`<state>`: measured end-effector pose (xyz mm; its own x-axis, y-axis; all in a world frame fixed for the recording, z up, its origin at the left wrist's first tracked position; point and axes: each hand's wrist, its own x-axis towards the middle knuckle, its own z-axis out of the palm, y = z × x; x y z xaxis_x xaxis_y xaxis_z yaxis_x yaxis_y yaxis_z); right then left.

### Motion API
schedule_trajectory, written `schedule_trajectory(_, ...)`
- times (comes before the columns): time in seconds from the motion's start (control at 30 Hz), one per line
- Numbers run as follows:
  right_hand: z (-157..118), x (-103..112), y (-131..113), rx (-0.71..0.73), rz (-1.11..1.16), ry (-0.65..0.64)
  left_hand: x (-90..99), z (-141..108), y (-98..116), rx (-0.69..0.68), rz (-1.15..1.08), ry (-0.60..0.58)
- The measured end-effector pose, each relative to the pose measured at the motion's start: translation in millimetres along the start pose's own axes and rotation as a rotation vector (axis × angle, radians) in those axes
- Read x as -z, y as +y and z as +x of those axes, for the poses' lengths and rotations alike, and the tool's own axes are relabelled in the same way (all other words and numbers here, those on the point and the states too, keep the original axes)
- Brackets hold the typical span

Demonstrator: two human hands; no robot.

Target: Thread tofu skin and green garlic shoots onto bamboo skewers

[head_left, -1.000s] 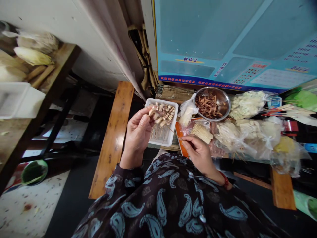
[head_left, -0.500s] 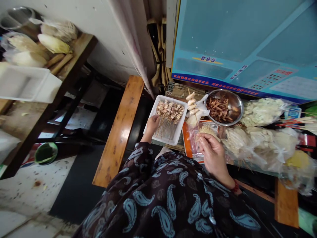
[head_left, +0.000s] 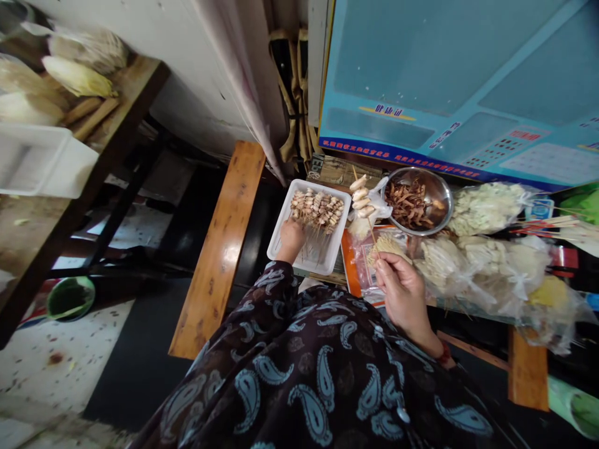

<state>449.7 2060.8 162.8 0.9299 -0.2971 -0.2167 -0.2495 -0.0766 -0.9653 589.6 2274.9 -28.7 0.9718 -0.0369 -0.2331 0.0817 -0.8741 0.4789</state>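
A white tray (head_left: 334, 262) holds several small skewers (head_left: 322, 211) laid side by side, their sticks pointing down. My left hand (head_left: 291, 239) reaches over its left part, fingers closed at the skewers' sticks; what is between the fingertips is hidden. To the right of the tray, my right hand (head_left: 401, 287) pinches the lower end of a thin stick that carries several pale pieces (head_left: 360, 197) on its upper part. This skewer points up and slightly left, above a clear plastic bag.
Beyond my right hand are a metal bowl (head_left: 444, 215) of brown strips and bagged pale food (head_left: 486, 209). A blue poster (head_left: 397, 62) stands behind. On the left are a wooden bench (head_left: 218, 249) and a table (head_left: 35, 231) with a white container (head_left: 65, 162).
My left hand has moved a little farther into the tray, over the sticks. My right hand holds its skewer much as before. The whole view has shifted slightly.
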Motion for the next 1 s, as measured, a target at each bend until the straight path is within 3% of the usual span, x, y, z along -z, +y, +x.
schedule_trajectory(0.6, -0.2, -3.7, -4.1, -0.028, -0.003, 0.006, -7.9, 16.6, 10.5, -0.087, 0.047, 0.047)
schedule_trajectory(1.0, 2.0, -1.2, -7.9, -0.024, -0.049, 0.038, -13.3, 31.5, 17.1, -0.005, 0.006, 0.061)
